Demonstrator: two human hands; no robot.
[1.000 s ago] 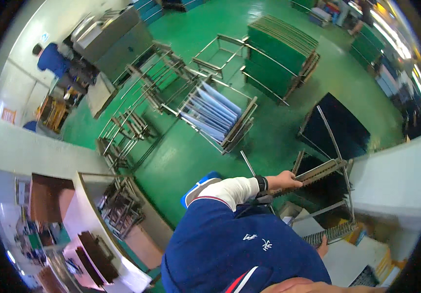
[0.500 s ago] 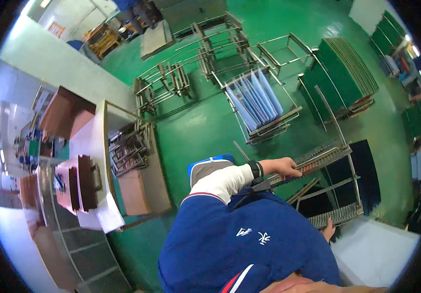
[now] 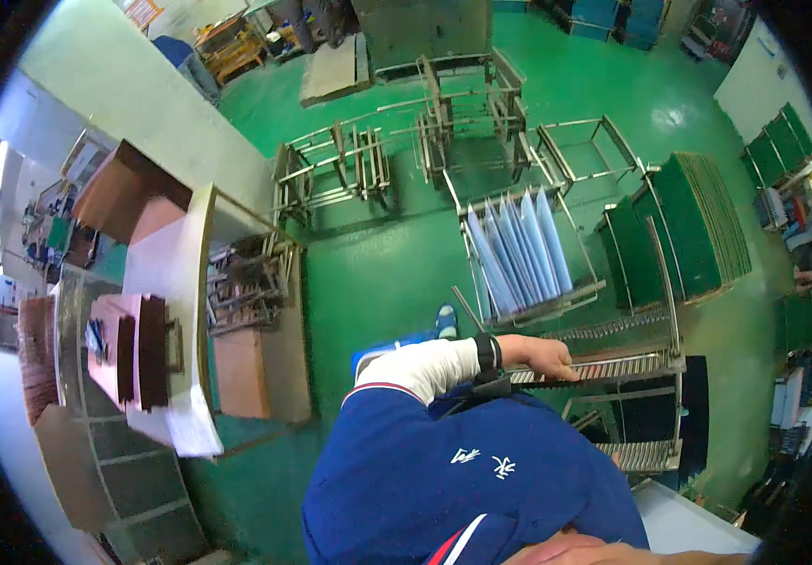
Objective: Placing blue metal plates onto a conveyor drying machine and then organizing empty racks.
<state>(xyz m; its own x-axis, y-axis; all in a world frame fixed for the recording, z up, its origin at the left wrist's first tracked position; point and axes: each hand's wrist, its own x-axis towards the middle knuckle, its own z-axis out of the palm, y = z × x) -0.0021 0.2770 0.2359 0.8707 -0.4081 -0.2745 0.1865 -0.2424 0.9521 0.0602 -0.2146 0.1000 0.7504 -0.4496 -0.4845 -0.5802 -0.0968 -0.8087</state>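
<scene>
A metal cart-like rack (image 3: 677, 410) with slotted, spring-like rails stands close in front of me to the right. My left hand (image 3: 549, 358), with a black band at the wrist, is closed around the near end of its upper slotted rail (image 3: 627, 365). Beside the lower slotted rail (image 3: 646, 456) only a sliver of my right hand (image 3: 616, 459) shows; my blue jacket hides the rest and its fingers cannot be made out. Dark flat panels (image 3: 695, 414) lie at the rack's far right side.
Ahead stands a rack of upright light-blue sheets (image 3: 519, 250). Green panels (image 3: 693, 226) are stacked to its right. Bare metal frames (image 3: 472, 118) stand farther back. At left is a bench (image 3: 166, 240) with brown boards (image 3: 150, 353); a white surface (image 3: 689, 523) is at lower right.
The view has swung, so the racks ahead sit lower and more to the right. My foot now shows on the floor. My left hand keeps its hold; the right is more hidden.
</scene>
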